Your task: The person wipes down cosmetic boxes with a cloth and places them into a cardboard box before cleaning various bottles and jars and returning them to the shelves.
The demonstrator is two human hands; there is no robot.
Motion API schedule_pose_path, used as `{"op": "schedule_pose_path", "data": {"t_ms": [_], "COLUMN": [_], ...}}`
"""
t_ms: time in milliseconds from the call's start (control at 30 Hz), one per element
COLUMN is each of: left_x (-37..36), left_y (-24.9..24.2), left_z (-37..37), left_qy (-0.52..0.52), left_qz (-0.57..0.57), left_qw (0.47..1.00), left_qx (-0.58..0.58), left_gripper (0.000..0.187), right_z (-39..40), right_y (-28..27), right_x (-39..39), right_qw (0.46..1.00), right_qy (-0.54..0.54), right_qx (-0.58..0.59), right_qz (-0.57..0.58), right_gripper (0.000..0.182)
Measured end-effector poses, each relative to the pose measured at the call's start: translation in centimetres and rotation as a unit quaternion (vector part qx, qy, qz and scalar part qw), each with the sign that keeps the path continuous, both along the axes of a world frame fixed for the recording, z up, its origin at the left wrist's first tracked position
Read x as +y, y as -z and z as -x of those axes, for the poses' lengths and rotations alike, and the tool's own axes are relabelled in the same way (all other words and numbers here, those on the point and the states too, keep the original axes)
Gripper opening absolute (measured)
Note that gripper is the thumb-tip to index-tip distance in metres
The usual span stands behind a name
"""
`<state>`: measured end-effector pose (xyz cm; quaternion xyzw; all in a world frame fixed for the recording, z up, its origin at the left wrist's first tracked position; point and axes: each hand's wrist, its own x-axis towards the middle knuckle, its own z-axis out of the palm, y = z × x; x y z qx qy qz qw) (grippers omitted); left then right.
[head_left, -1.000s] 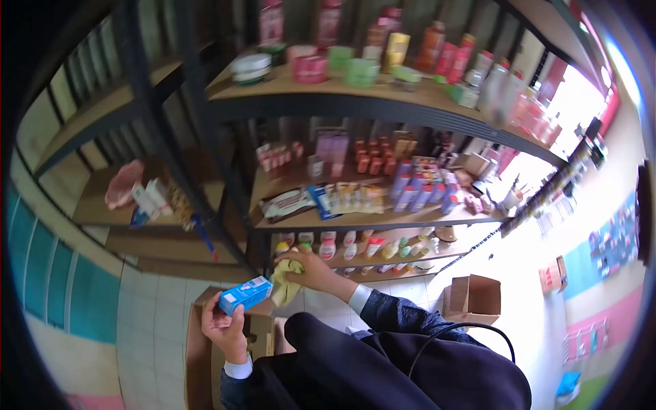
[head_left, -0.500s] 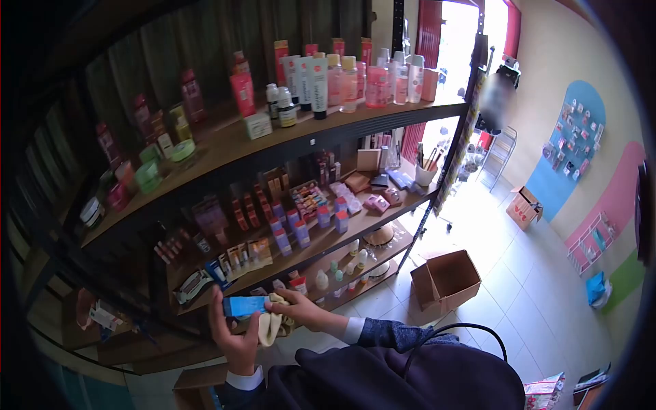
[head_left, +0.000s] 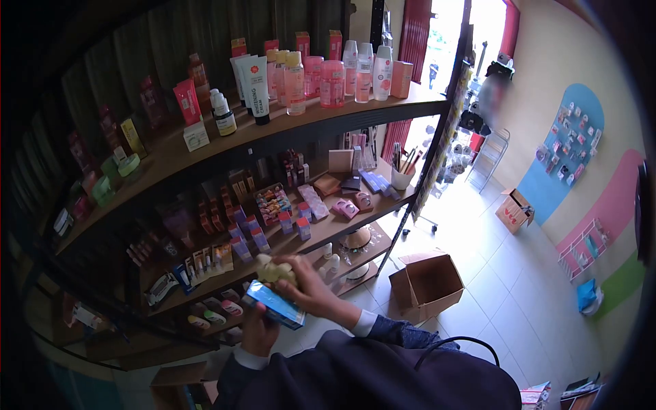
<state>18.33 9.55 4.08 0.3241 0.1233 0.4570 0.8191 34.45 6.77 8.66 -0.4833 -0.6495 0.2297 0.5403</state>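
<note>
My left hand point(head_left: 260, 333) grips a small blue box point(head_left: 279, 306) from below, with the box tilted down to the right. Bunched in the fingers of my right hand point(head_left: 309, 292) is a pale yellow cloth point(head_left: 275, 270), just over the box's upper edge. The right hand's fingers are curled and partly hide the box. Both hands are in front of the lower shelves, near a row of small tubes on a card point(head_left: 208, 263) and a white pack point(head_left: 162, 288).
The upper shelf point(head_left: 273, 123) carries bottles, white tubes point(head_left: 255, 89) and jars. Makeup boxes and a white brush cup point(head_left: 403, 178) stand on the middle shelf. An open cardboard box point(head_left: 427, 285) sits on the tiled floor, with a step ladder point(head_left: 490, 160) behind.
The right hand and cloth have moved up over the box. The box has turned from nearly level to tilted, and the left fingers have closed around it. The camera view has shifted right.
</note>
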Motion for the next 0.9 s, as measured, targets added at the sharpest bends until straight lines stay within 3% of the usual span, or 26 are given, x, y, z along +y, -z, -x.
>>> {"op": "schedule_pose_path", "data": {"t_ms": [67,133,167,200,267,300,467,567,667,700,733,767,800,833,900], "left_x": [-0.5,-0.3,-0.1,-0.1,0.1,-0.4,-0.9,-1.2,-0.4,0.2,0.8,1.2,1.3,1.1,0.5], "left_y": [-0.8,-2.2,-1.9,-1.8,-2.5,-3.2,-2.9,-1.5,-0.9,-1.2,-1.2,-0.8,-0.6,-0.5,-0.8], "left_z": [-0.9,-1.3,-1.5,-1.4,-1.8,-2.0,-4.2,-5.1,-6.2,-6.4,-6.6,-6.7,-6.7,-7.0,-8.2], "left_qy": [0.021,-0.03,-0.093,-0.088,-0.204,-0.217,-0.209,-0.192,-0.22,-0.237,-0.256,-0.275,-0.266,-0.279,-0.288], "left_qz": [0.039,0.112,0.073,0.073,-0.016,-0.024,-0.068,-0.11,-0.122,-0.109,-0.094,-0.091,-0.086,-0.088,-0.113], "left_qw": [0.999,0.993,0.992,0.993,0.965,0.962,0.964,0.951,0.96,0.958,0.955,0.948,0.954,0.948,0.943], "left_qx": [-0.025,-0.004,0.036,0.04,0.164,0.166,0.149,0.214,0.12,0.118,0.115,0.134,0.113,0.121,0.125], "left_gripper": [0.057,0.049,0.044,0.044,0.043,0.038,0.046,0.04,0.041,0.048,0.058,0.064,0.063,0.063,0.063], "right_z": [0.1,-0.3,-0.4,-0.3,0.0,0.5,0.5,-0.5,-4.4,-7.2,-10.4,-14.5,-17.8,-22.7,-29.5], "right_y": [0.3,-0.3,-1.6,-1.6,-1.3,-0.8,1.3,1.4,0.3,-0.7,-1.3,-1.2,-4.7,-6.7,-13.2], "right_x": [-0.3,-1.2,-2.0,-2.3,-2.9,-3.1,-3.6,-4.3,-3.8,-3.5,-2.5,-1.3,-1.1,0.0,1.1], "right_qw": [0.998,0.922,0.942,0.942,0.973,0.977,0.988,0.985,0.996,0.992,0.969,0.939,0.915,0.878,0.819], "right_qy": [-0.007,0.222,0.229,0.234,0.073,0.1,0.067,0.077,0.077,0.123,0.208,0.293,0.358,0.431,0.466], "right_qx": [-0.06,-0.311,-0.234,-0.231,-0.214,-0.185,-0.138,-0.148,-0.037,-0.034,-0.042,-0.052,-0.031,-0.088,-0.171], "right_qz": [-0.006,-0.066,-0.069,-0.067,0.047,-0.037,0.006,0.035,0.023,0.012,-0.128,-0.175,-0.185,-0.19,-0.287], "right_gripper": [0.043,0.045,0.045,0.045,0.048,0.049,0.045,0.043,0.043,0.046,0.049,0.055,0.052,0.047,0.045]}}
